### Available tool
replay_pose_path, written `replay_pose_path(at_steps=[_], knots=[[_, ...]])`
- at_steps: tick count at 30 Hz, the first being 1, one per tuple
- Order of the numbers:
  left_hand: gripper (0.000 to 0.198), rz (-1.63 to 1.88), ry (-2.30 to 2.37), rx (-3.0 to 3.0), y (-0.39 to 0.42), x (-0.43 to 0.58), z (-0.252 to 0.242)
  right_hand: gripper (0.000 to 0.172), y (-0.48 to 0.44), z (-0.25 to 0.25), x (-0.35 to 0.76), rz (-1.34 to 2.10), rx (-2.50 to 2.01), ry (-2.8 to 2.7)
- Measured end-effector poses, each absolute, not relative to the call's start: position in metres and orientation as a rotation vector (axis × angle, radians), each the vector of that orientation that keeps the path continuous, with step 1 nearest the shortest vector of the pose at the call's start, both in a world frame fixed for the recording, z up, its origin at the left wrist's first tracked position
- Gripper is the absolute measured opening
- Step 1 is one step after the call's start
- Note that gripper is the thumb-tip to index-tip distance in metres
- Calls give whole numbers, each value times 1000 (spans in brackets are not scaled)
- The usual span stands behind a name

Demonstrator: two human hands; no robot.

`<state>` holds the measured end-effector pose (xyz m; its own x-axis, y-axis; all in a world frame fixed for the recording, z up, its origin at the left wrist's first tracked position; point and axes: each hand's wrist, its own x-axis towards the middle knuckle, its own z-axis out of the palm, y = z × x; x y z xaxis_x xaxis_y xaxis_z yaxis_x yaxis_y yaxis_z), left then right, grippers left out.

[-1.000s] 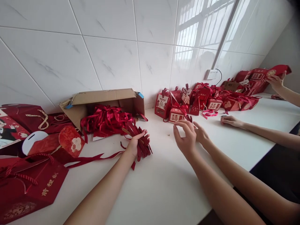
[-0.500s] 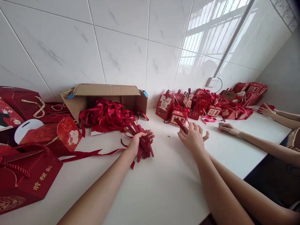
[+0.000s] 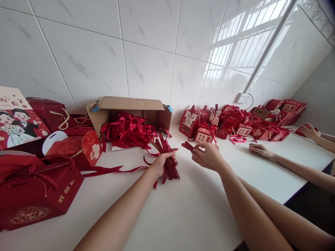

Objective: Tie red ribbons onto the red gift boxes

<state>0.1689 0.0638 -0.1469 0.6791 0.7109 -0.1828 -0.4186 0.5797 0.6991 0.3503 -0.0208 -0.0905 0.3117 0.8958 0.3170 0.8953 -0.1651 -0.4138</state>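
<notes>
My left hand (image 3: pixel 160 164) is closed around a fanned bundle of dark red strips (image 3: pixel 171 167) with rounded ends, just above the white table. To the right, my right hand (image 3: pixel 208 156) pinches a dark red strip (image 3: pixel 187 145) that points left toward the bundle. How many strips it holds I cannot tell. Behind my left hand, a tangle of red ribbons (image 3: pixel 131 130) spills from an open cardboard box (image 3: pixel 131 103). Small red gift boxes (image 3: pixel 204 136) with ribbons stand beyond my right hand.
Larger red gift boxes (image 3: pixel 62 184) with rope handles crowd the left side. A loose red ribbon (image 3: pixel 112 170) trails across the table (image 3: pixel 167 216). Other people's hands (image 3: pixel 260 150) and forearms reach in from the right, one forearm beside mine. A power socket (image 3: pixel 243 98) is on the tiled wall.
My right hand has turned, and the strip in it now points left, nearer the bundle. The bundle stays in my left hand. The camera view has shifted left.
</notes>
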Motion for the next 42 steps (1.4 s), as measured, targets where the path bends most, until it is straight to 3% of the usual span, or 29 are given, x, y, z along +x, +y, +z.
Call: replay_pose_path(at_steps=[10,21,25,28,32,36,42], knots=[[30,908,373,719,64,165,-124,17,8,-59,282,92,-1770,-1587],[45,821,591,959,59,168,-122,23,14,-115,271,324,-1551,-1331],[33,895,756,1110,52,177,-124,40,-1,-116,283,369,-1462,-1252],[33,1016,860,1265,43,183,-124,63,-9,-116,280,695,-1289,-1137],[42,1069,889,1483,29,188,-124,43,-13,-125,267,1056,-1075,-839],[45,1065,824,1625,20,191,-125,40,-9,-134,263,1033,-1049,-656],[65,1140,676,1645,18,199,-122,35,-2,-136,274,855,-908,-533]])
